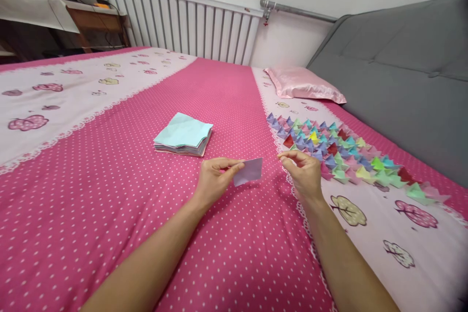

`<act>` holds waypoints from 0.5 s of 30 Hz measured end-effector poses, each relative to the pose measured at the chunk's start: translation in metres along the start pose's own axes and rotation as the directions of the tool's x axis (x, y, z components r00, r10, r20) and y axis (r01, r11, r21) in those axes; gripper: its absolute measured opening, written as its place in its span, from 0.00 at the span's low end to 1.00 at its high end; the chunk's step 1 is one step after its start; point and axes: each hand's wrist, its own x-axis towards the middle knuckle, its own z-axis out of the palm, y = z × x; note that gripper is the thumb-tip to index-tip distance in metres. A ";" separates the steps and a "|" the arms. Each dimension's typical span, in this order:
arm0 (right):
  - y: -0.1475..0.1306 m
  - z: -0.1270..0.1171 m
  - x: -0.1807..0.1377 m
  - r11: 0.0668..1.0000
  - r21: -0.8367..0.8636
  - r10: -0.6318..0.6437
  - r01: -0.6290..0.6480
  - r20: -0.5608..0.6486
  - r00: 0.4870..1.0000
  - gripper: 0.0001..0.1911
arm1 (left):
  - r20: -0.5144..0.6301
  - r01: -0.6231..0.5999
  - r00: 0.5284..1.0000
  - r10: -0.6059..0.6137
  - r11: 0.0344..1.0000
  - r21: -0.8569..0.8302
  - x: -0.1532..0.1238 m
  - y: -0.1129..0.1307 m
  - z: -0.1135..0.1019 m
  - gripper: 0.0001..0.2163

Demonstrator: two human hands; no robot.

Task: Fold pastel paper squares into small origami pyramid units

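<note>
My left hand (214,178) pinches a folded pale lilac paper (249,170) between thumb and fingers, just above the pink dotted bedspread (146,195). My right hand (303,170) hovers a short way to the right of the paper, fingers curled with thumb and forefinger close together, nothing visible in them. A stack of square papers (184,135) with a light blue sheet on top lies beyond my left hand. Several folded coloured paper pieces (329,148) lie in rows beside my right hand.
A pink satin pillow (303,84) lies at the bed's far right by a grey upholstered headboard (402,83). A white radiator (183,24) runs along the far wall. A wooden desk (95,19) stands at the back left.
</note>
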 end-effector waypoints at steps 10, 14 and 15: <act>-0.019 0.021 -0.019 0.995 0.073 0.045 -0.072 0.322 0.946 0.07 | 0.080 0.039 0.996 -0.038 0.999 -0.010 -0.003 0.010 0.002 0.08; -0.021 0.021 -0.019 0.997 0.060 0.014 -0.037 0.354 0.935 0.07 | 0.107 0.038 0.994 -0.037 0.999 -0.004 -0.004 0.011 0.002 0.09; -0.020 0.021 -0.019 0.998 0.059 0.013 -0.036 0.345 0.939 0.07 | 0.114 0.046 0.992 -0.045 0.999 -0.007 -0.003 0.011 0.001 0.09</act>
